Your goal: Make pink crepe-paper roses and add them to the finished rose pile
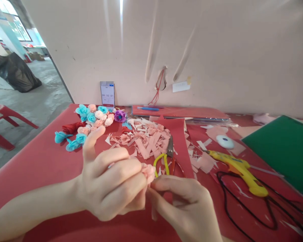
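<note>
Clamped on one pink paper rose (pixel 148 172), our left grip (pixel 111 185) has it at its right side, between our hands; our right grip (pixel 185 203) pinches its lower right edge (we cannot tell its long axis), so both touch it. Beyond, left to right along the red surface (pixel 50 171), we count one phone (pixel 107 95), one purple rose (pixel 120 116), one pair of scissors (pixel 170 149), one yellow glue gun (pixel 247 175), one green sheet (pixel 285 154).

You have a small pink flower (pixel 148 172) just toward 6 o'clock from the middle of your view, raised above the surface between your hands, the left (pixel 113 185) at its 9 o'clock and the right (pixel 187 203) at its 4 o'clock; its soft, ruffled petals are bunched closely, your fingers hiding its 9 o'clock side and its base
</note>
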The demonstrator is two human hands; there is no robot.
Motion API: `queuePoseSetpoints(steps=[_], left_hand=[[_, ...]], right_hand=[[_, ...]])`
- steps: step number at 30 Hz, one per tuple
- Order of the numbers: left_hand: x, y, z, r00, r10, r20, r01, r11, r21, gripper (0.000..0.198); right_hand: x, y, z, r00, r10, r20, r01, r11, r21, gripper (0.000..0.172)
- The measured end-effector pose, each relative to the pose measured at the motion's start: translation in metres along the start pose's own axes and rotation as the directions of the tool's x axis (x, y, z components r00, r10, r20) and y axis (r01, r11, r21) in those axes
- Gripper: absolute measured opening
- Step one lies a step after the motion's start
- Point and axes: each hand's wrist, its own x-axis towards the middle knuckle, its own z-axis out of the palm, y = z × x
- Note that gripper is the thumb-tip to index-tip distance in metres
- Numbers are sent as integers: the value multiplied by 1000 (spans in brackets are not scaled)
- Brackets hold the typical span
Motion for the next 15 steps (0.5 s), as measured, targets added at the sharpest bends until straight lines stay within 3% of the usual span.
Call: queuePoseSetpoints(steps=[4,10,15], left_hand=[[-1,1,0,1000,-4,21,5,1000,-24,16],[-4,4,1,998,-16,-54,12,997,-70,16],[2,3,-11,981,-148,125,158,985,-69,14]], right_hand=[[0,4,-2,997,-82,5,82,993,-83,33],[-2,8,-3,963,-267,-39,243,922,-300,28],[0,2,-6,978,-201,-55,181,952,-248,26]])
